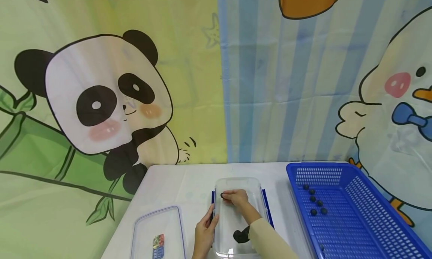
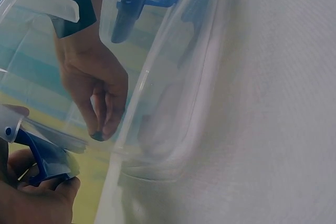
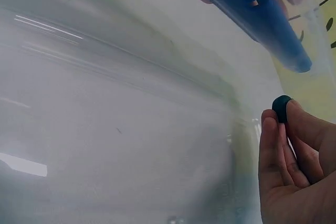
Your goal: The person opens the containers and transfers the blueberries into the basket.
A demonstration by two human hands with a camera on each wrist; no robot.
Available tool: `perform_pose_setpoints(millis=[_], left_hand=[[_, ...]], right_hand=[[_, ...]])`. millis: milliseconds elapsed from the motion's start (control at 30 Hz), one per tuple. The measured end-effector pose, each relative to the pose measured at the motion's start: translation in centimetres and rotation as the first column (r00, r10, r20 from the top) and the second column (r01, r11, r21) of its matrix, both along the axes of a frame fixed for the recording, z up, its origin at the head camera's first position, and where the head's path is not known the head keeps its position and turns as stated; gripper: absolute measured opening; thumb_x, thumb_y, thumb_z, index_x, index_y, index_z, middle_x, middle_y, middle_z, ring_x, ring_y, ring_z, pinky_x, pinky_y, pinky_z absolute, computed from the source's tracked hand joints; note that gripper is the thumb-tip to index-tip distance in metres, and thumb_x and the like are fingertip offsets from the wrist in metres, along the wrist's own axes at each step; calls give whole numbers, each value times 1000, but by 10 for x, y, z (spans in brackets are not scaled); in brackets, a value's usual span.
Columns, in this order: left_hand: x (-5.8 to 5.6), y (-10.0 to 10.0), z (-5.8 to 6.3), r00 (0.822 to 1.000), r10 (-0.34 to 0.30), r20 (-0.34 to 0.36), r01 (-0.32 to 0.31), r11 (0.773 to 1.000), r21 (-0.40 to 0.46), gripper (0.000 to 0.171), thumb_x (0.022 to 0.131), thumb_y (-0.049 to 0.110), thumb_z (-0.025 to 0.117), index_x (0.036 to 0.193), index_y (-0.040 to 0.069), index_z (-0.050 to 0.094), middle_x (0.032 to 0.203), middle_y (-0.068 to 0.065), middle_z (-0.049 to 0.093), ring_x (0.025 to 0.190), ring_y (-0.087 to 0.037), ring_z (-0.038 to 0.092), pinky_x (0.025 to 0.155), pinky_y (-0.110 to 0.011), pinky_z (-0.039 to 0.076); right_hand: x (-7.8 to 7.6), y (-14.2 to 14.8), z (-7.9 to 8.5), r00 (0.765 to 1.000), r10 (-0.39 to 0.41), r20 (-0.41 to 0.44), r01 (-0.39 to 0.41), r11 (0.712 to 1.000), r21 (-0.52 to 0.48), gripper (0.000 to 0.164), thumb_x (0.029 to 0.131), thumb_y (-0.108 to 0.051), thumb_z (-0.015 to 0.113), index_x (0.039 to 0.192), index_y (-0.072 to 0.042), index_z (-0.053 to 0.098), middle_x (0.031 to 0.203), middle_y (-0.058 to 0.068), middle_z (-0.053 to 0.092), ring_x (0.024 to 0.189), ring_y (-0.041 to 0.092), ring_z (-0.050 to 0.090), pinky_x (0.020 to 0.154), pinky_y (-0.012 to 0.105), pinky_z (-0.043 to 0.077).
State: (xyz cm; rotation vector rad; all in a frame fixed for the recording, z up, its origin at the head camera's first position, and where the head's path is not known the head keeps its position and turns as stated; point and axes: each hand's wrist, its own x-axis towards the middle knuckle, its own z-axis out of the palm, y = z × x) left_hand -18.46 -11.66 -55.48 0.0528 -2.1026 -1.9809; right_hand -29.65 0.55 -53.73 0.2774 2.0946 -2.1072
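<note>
A clear plastic box with blue latches stands on the white table. My left hand grips its left side, the fingers curled around a blue latch in the left wrist view. Over the far left part of the box, my right hand pinches a small dark ball between thumb and fingertips. The right wrist view shows the ball just below another stretch of blue latch. Most of the left palm is hidden.
Left of the box lies a clear lid with a coloured label. At the right stands a blue perforated basket holding several dark balls. A printed curtain hangs behind the table.
</note>
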Motion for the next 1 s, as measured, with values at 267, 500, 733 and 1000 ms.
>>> perform_pose_setpoints(millis=[267,500,733,1000], left_hand=[[0,0,2,1000,-1,-7,0,1000,-12,43,91,17,59,130,1,50,134,-17,46,124,-29,40,99,-32,38],[0,0,5,1000,26,4,-26,999,-21,43,90,18,61,129,1,51,133,-18,46,122,-31,42,98,-32,38],[13,2,33,999,35,3,-34,998,-47,43,90,15,61,127,-5,51,130,-26,46,121,-37,42,97,-37,38],[12,1,26,1000,9,10,-9,999,-35,42,90,12,61,127,-5,51,130,-27,45,121,-39,41,96,-36,40]], right_hand=[[4,13,23,989,139,-52,-141,989,-32,22,81,1,67,100,12,65,90,19,68,77,23,68,70,29,57],[3,40,49,987,144,-67,-149,986,-73,25,81,0,68,103,12,64,91,18,68,79,22,68,73,30,57],[-5,94,75,996,53,-68,-62,989,-134,28,83,3,65,108,13,61,93,16,68,79,20,68,76,30,56],[2,178,92,995,-13,-96,-6,982,-187,37,85,2,63,119,15,53,88,6,69,78,15,68,78,27,55]])
